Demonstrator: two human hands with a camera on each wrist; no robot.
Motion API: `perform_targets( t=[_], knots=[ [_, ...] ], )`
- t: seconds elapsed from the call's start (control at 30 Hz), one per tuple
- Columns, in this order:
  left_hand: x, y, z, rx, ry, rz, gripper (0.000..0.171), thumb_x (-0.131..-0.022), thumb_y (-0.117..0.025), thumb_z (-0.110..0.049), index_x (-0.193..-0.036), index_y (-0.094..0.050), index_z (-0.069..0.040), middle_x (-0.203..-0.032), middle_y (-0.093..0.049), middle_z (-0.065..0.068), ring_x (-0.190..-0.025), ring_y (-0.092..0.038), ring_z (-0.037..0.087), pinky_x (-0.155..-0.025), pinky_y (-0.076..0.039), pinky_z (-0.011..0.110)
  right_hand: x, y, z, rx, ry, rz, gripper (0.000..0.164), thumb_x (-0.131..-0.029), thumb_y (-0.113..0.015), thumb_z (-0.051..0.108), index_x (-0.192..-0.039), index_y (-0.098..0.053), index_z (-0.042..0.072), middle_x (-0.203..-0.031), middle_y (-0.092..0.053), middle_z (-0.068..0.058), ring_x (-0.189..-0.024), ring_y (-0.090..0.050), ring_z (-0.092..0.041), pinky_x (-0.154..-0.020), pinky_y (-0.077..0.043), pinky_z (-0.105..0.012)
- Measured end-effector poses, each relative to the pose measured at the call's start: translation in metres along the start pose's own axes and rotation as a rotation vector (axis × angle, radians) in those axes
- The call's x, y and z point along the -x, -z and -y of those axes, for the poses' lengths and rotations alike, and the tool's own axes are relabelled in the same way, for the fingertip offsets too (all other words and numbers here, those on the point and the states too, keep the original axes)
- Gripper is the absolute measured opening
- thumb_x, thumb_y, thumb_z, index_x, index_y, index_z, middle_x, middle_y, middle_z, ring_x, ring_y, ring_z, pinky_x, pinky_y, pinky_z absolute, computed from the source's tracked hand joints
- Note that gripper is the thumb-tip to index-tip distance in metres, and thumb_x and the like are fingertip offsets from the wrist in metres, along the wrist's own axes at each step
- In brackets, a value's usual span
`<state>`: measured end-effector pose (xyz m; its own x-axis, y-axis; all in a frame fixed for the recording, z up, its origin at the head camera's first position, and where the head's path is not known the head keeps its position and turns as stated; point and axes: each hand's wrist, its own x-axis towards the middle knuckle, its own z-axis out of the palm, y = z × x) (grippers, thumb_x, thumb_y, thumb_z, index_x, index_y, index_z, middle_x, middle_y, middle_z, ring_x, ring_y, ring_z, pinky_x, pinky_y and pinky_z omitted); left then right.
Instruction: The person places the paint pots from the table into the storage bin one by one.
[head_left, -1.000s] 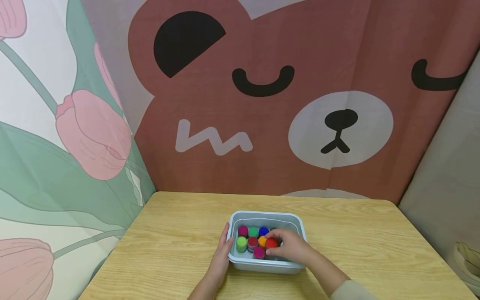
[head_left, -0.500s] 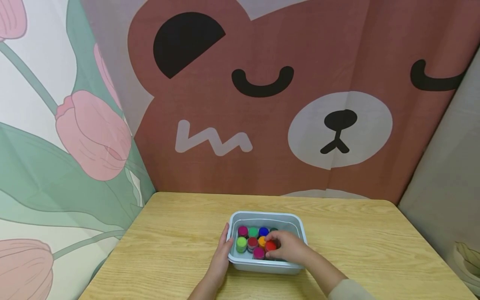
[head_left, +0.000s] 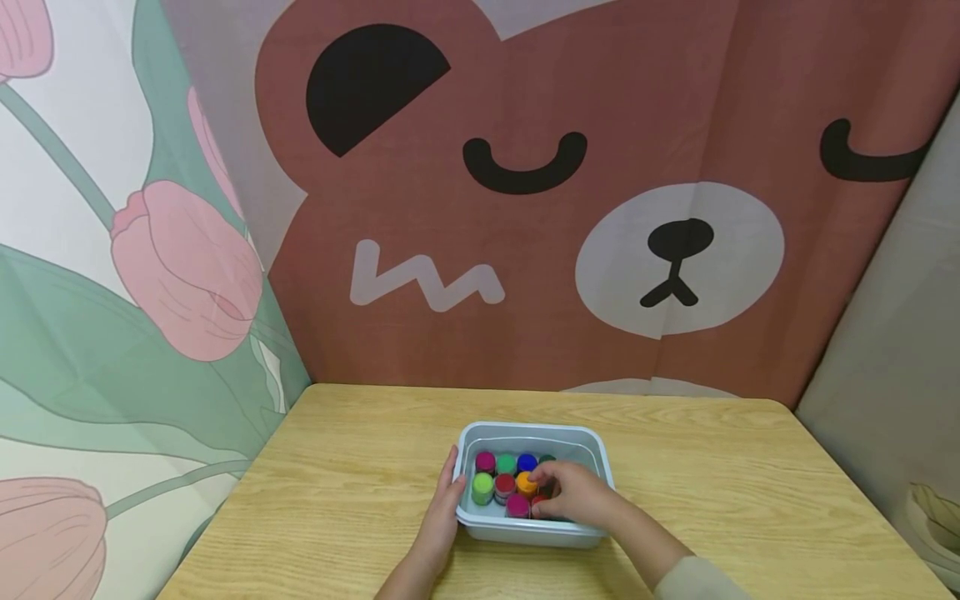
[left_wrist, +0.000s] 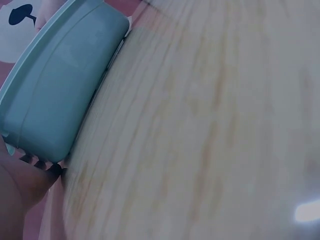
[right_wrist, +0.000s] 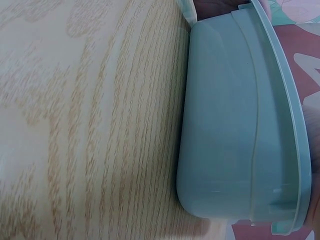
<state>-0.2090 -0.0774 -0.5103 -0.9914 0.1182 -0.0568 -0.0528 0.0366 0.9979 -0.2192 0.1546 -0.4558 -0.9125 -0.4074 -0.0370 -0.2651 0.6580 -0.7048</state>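
A light blue-grey plastic tub (head_left: 536, 534) stands on the table, holding small round jars with coloured tops. My left hand (head_left: 439, 518) grips its left end, thumb at the rim and fingers along the outer wall. Inside the tub, my right hand (head_left: 581, 497) has thumb and index finger curled round a red-topped jar (head_left: 539, 502), mostly hidden by the hand. Beside that jar is a magenta one (head_left: 517, 506). An orange-topped jar (head_left: 527, 483) lies just behind, near the index fingertip. Both wrist views show the tub's outer wall (left_wrist: 60, 85), with the jars out of sight.
Also in the tub are lime (head_left: 483, 489), dark red (head_left: 505, 487), green (head_left: 507, 464), blue (head_left: 527, 463) and dark green (head_left: 547, 459) jars, plus another magenta one (head_left: 486, 462). A bear-print curtain (head_left: 525, 333) hangs behind the wooden table (head_left: 360, 467).
The red-topped jar has moved down and toward the near wall with my right hand's fingers, uncovering the orange one and the dark green one. My left hand and the tub stay put.
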Motion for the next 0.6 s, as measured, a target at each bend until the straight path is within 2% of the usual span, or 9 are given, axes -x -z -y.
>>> perform_targets(
  t=[0.33, 0.47, 0.6],
  knots=[
    [-0.001, 0.000, -0.001, -0.001, -0.003, 0.012, 0.061, -0.105, -0.034, -0.037, -0.159, -0.011, -0.020, -0.165, -0.006, 0.016, -0.150, 0.000, 0.047, -0.115, 0.000, 0.072, 0.001, 0.002, 0.000, -0.062, 0.007, -0.007, 0.034, -0.082, -0.079, 0.019, -0.112, -0.068, 0.006, -0.100, -0.068, -0.004, -0.079, -0.057, -0.013, -0.062, -0.048, -0.022],
    [0.000, 0.001, 0.000, 0.004, -0.018, 0.000, 0.062, -0.105, -0.034, -0.037, -0.159, -0.011, -0.018, -0.165, -0.007, 0.017, -0.149, 0.000, 0.047, -0.115, 0.001, 0.072, 0.002, 0.007, 0.000, -0.091, 0.032, -0.033, 0.037, -0.086, -0.075, 0.023, -0.117, -0.066, 0.004, -0.111, -0.069, -0.009, -0.091, -0.062, -0.019, -0.074, -0.053, -0.028],
    [0.002, 0.005, -0.001, 0.025, -0.048, -0.009, 0.064, -0.106, -0.032, -0.040, -0.159, -0.008, -0.013, -0.164, -0.007, 0.021, -0.150, 0.000, 0.046, -0.116, 0.003, 0.069, 0.004, 0.019, -0.002, -0.100, 0.036, -0.124, 0.041, -0.089, -0.072, 0.026, -0.123, -0.064, 0.005, -0.124, -0.065, -0.014, -0.109, -0.062, -0.031, -0.091, -0.055, -0.045]
  ],
)
